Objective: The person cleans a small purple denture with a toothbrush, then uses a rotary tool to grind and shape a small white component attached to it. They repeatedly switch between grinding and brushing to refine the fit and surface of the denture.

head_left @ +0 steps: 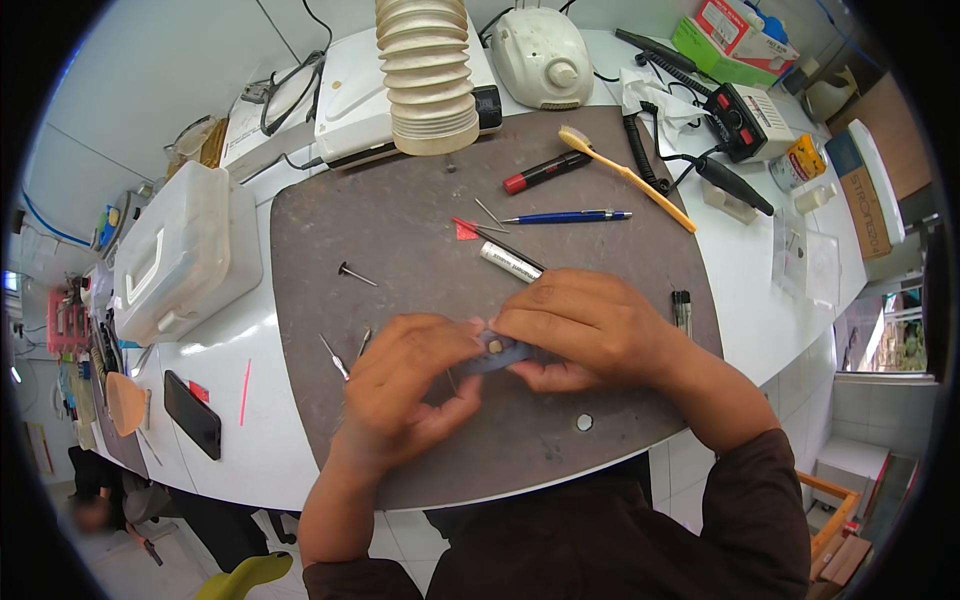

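Note:
Over the dark mat (400,240), both my hands meet on a small blue-grey piece (505,356) with a cream tooth-like bit set in its top; its exact kind is hard to make out. My left hand (405,375) pinches its left side between thumb and fingers. From the right, my right hand (590,330) grips the other end, fingers on top and thumb below. Just beyond the right fingers lies a white marker (511,263), partly covered. A slim metal hand tool (334,356) rests left of my left hand.
Farther back lie a blue mechanical pencil (570,216), a black-and-red marker (547,171) and a toothbrush (640,180). A ribbed suction hose (430,80) hangs above the mat's far edge. Leftward are a plastic case (185,255) and a phone (192,415); a control box (748,122) stands back right.

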Demonstrator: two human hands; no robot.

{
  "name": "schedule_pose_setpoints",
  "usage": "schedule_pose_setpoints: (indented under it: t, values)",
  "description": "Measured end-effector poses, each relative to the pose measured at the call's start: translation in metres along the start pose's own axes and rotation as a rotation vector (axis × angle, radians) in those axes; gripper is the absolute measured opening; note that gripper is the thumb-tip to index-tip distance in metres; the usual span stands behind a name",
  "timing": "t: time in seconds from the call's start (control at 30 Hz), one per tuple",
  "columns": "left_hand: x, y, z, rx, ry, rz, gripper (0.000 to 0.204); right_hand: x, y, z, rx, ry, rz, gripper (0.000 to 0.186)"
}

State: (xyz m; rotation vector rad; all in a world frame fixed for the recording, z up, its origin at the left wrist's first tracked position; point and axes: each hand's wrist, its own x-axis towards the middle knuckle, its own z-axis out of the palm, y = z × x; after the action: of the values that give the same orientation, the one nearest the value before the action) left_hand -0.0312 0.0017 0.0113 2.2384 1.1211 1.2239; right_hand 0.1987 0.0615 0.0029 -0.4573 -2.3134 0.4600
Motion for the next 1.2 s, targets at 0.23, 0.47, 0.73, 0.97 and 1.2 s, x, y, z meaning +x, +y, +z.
schedule_pose_setpoints:
  t: [0.23,0.47,0.73,0.97,1.2]
  values:
    - [0.0002,-0.0004,-0.0009,0.012,-0.002,0.033,0.039,0.0028,-0.0027,-0.0011,-0.002,0.016,0.011,0.038]
    - [0.0000,0.0001,0.0010,0.035,-0.016,0.035,0.043,-0.0011,-0.0022,-0.0015,-0.019,-0.039,0.058,0.046]
    - [-0.0007,0.0009,0.0038,0.068,-0.010,0.042,0.041,-0.0017,-0.0023,-0.0010,-0.016,-0.035,0.022,0.044]
    - [0.0017,-0.0020,0.0058,0.056,-0.019,0.028,0.045,-0.0003,-0.0029,-0.0012,-0.076,-0.014,0.040,0.042]
    - [-0.0030,-0.0065,0.0056,0.085,-0.045,0.017,0.045,-0.0019,-0.0016,0.0007,-0.104,-0.030,0.039,0.040]
